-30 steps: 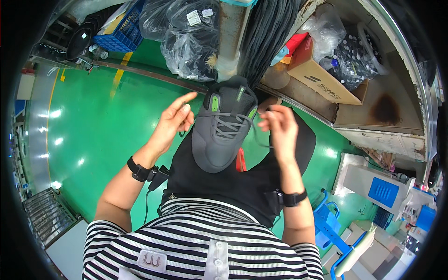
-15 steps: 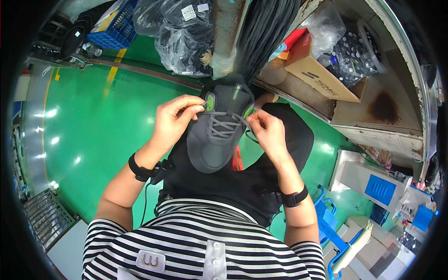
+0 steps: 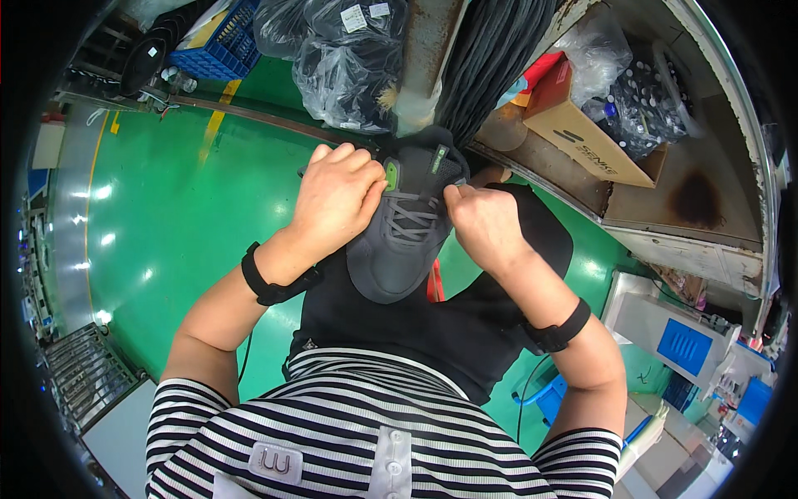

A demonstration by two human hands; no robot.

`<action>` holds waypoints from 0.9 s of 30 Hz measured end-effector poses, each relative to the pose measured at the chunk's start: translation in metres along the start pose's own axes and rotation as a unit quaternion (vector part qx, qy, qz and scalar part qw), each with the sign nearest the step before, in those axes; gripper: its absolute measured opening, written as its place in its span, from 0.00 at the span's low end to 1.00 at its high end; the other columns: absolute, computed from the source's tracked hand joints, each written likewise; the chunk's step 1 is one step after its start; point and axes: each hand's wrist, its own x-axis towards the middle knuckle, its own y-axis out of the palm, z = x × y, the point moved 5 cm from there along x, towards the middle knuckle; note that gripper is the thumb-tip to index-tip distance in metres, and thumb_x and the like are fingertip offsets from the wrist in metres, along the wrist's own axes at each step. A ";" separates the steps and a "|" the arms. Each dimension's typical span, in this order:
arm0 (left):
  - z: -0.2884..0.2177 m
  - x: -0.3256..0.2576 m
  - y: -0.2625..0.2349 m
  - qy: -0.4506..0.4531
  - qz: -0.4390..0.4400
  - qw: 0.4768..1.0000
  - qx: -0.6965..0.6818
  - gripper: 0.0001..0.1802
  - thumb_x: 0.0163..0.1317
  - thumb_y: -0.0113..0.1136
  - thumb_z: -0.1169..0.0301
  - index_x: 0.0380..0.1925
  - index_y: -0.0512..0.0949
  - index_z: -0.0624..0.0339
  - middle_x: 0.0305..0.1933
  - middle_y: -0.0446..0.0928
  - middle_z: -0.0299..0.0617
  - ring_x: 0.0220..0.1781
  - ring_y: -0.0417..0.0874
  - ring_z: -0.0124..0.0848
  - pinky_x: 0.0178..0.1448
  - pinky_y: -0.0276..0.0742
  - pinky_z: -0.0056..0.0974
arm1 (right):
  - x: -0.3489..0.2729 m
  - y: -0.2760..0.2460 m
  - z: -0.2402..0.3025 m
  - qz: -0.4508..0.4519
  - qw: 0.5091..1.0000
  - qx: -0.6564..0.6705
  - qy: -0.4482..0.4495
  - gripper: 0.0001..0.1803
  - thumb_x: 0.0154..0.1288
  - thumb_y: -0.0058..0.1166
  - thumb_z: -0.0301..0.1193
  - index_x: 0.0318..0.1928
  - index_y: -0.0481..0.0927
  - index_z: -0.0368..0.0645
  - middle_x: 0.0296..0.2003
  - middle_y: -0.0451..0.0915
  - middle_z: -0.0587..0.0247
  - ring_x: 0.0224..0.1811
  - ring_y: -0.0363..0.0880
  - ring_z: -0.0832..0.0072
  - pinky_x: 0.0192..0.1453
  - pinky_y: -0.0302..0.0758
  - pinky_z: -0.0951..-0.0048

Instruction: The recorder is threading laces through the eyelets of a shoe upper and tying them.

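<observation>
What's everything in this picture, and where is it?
Shoe: one, dark grey, between the hands
Lace: one, grey, across the shoe
Cardboard box: one, brown, upper right
Crate: one, blue, upper left
Plastic bags: several, clear, along the top
Strands: many, black, top centre
Post: one, rusty grey, top centre
Rack: one, grey, lower left
Floor: one, green, beneath
Trousers: one pair, black, below the shoe
Shirt: one, black-and-white, bottom
Wristbands: two, black, each wrist
Left hand: one, bare, shoe's left side
Right hand: one, bare, shoe's right side
</observation>
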 end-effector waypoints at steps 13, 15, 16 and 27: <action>0.008 0.048 0.014 0.226 0.187 0.955 -0.041 0.11 0.48 0.66 0.72 0.33 0.77 0.54 0.39 0.73 0.37 0.49 0.73 0.39 0.56 0.66 0.47 | 0.032 -0.013 -0.040 0.117 0.974 0.164 -0.101 0.21 0.45 0.68 0.27 0.41 0.75 0.42 0.38 0.76 0.61 0.41 0.81 0.58 0.41 0.79 0.61; 0.017 0.049 0.024 0.242 0.299 0.920 -0.076 0.08 0.50 0.66 0.71 0.31 0.78 0.55 0.36 0.71 0.37 0.48 0.72 0.36 0.56 0.63 0.44 | 0.031 -0.006 -0.045 0.133 0.958 0.220 -0.129 0.15 0.48 0.67 0.29 0.36 0.77 0.40 0.37 0.76 0.60 0.40 0.79 0.56 0.41 0.78 0.59; 0.021 0.049 0.024 0.245 0.309 0.915 -0.084 0.08 0.50 0.66 0.71 0.31 0.78 0.55 0.36 0.71 0.37 0.48 0.72 0.36 0.56 0.63 0.44 | 0.027 0.003 -0.048 0.176 0.955 0.207 -0.116 0.15 0.48 0.67 0.29 0.36 0.77 0.40 0.37 0.76 0.60 0.40 0.79 0.56 0.41 0.78 0.59; 0.046 0.051 0.052 0.004 0.414 0.874 -0.254 0.04 0.52 0.64 0.68 0.26 0.81 0.54 0.33 0.74 0.36 0.45 0.71 0.35 0.52 0.67 0.39 | 0.040 0.037 -0.069 0.381 0.872 0.291 0.101 0.19 0.62 0.59 0.47 0.35 0.86 0.44 0.37 0.82 0.57 0.43 0.81 0.59 0.46 0.75 0.61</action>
